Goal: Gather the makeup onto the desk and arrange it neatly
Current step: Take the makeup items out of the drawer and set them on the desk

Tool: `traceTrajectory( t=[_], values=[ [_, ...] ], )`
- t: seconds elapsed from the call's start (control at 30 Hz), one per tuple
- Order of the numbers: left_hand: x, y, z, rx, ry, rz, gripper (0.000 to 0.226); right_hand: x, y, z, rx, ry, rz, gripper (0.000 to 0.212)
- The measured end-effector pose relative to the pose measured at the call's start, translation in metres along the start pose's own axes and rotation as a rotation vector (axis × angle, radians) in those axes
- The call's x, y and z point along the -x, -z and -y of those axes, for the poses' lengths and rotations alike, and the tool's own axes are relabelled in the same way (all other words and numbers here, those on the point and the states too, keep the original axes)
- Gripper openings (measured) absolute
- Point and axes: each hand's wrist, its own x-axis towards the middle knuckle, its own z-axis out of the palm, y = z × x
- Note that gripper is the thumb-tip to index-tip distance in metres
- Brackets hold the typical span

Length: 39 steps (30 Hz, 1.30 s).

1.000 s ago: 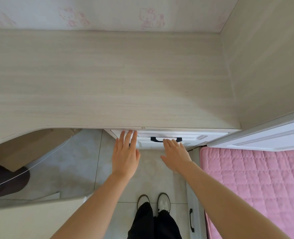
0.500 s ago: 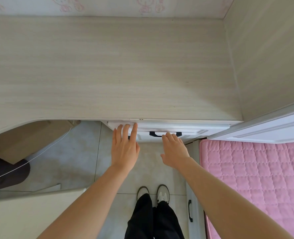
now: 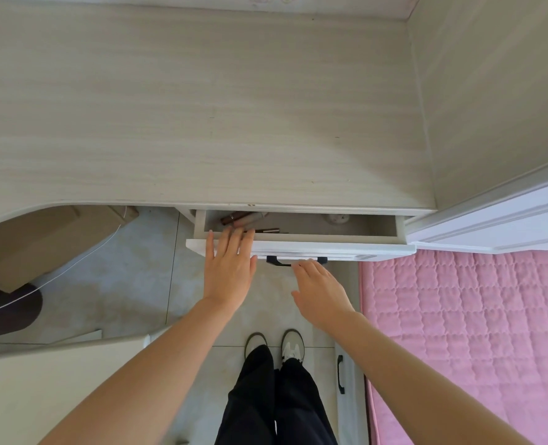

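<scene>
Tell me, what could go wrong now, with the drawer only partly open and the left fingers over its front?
1. The drawer is only partly out: the left hand could be pinched against the edge of the desk if the right hand, at the black handle, pushes.
2. The makeup tubes lie at the back, half under the desk; a blind reach may roll them deeper.
</scene>
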Motion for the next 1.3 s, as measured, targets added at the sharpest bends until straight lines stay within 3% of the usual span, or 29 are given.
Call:
traceTrajectory(
  t=[0.07, 0.13, 0.2, 0.4, 0.6, 0.97, 1.3],
  values=[
    [0.002, -0.001, 0.000, -0.005, -0.001, -0.018, 0.050, 0.006, 0.008, 0.000, 0.005, 0.028, -0.184, 0.037],
    [0.002, -0.001, -0.001, -0.011, -0.006, -0.031, 0.048, 0.008, 0.014, -0.006, 0.031, 0.041, -0.372, 0.040],
    [0.002, -0.001, 0.000, -0.016, -0.011, -0.042, 0.046, 0.005, 0.022, -0.015, 0.055, 0.021, -0.452, 0.045],
    [0.003, 0.001, 0.001, -0.013, -0.019, -0.077, 0.040, -0.006, 0.022, -0.046, 0.207, -0.095, -0.234, 0.065],
    [0.009, 0.001, 0.003, 0.002, -0.041, -0.086, 0.037, 0.002, 0.019, -0.053, 0.260, -0.076, -0.236, 0.079],
    [0.060, 0.010, -0.008, 0.064, -0.011, 0.015, 0.045, 0.046, -0.001, -0.044, 0.227, -0.070, -0.228, 0.082],
    [0.118, 0.020, -0.017, 0.071, -0.008, 0.070, 0.044, 0.097, -0.018, -0.027, 0.188, -0.068, -0.097, 0.081]
  ],
)
